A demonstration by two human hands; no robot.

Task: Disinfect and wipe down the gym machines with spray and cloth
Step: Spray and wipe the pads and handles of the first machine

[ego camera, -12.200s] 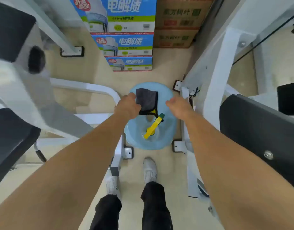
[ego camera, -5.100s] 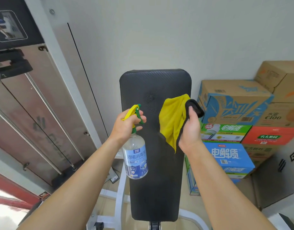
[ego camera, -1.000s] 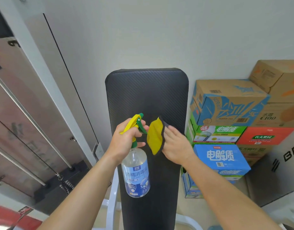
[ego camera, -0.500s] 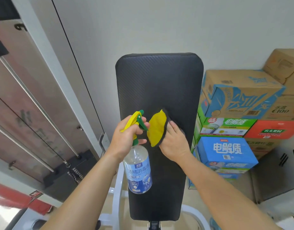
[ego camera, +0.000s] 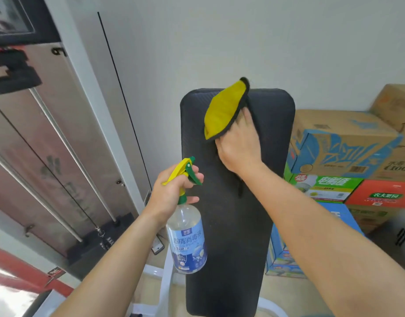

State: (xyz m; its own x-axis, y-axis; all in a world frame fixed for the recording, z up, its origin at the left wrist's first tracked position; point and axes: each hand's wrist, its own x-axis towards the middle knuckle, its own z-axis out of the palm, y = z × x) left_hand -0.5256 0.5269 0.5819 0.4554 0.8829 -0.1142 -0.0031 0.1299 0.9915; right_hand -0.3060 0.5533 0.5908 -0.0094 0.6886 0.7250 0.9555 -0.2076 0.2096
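Note:
A black padded backrest [ego camera: 229, 236] of a gym machine stands upright in the middle of the view. My right hand [ego camera: 239, 145] presses a yellow cloth with a dark edge [ego camera: 223, 109] flat against the pad's upper part, near its top edge. My left hand [ego camera: 172, 191] grips a clear spray bottle [ego camera: 187, 236] with a blue label by its neck, fingers at the yellow and green trigger. The bottle hangs just left of the pad.
Stacked cardboard boxes [ego camera: 347, 170] fill the right side against the white wall. A weight stack with steel guide rods [ego camera: 66, 156] stands at the left. The machine's white frame [ego camera: 167, 271] shows below the bottle.
My right hand has slid the cloth up the pad from its middle to near the top edge. My left hand with the bottle has stayed at about the same place.

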